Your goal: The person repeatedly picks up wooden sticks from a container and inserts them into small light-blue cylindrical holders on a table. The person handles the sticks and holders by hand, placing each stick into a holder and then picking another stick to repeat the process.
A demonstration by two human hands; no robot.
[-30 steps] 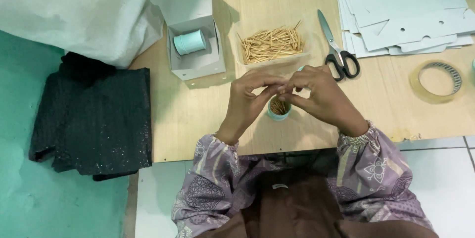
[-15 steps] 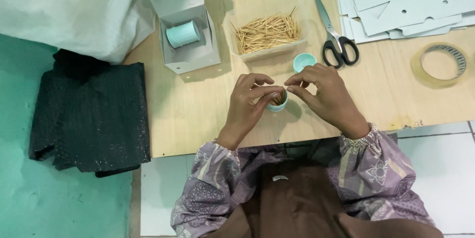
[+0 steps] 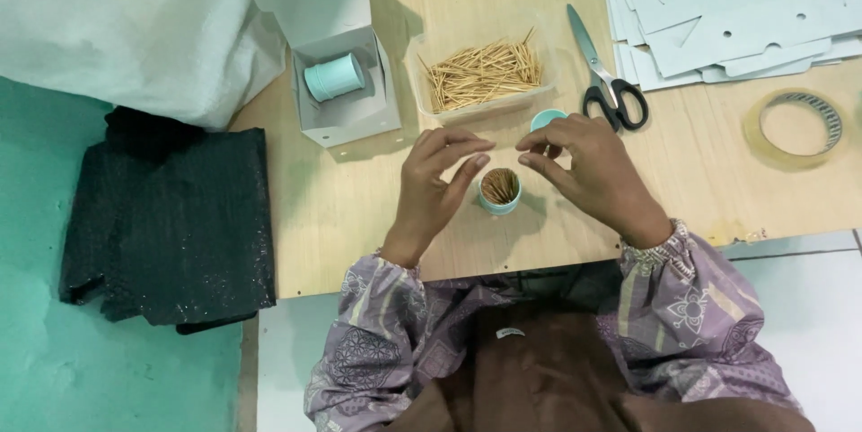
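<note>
The cup point(image 3: 499, 191) and lid point(image 3: 547, 119) were mint green, the cloth point(image 3: 171, 225) black (faintly speckled), the sleeves point(image 3: 377, 351) lilac with floral print.

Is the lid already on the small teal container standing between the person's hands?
No. The small teal container stands open, toothpicks showing inside, and its lid lies apart on the table.

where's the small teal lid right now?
Head view: the small round teal lid lies on the wooden table, behind the right hand, between the clear toothpick tray and black-handled scissors.
</note>
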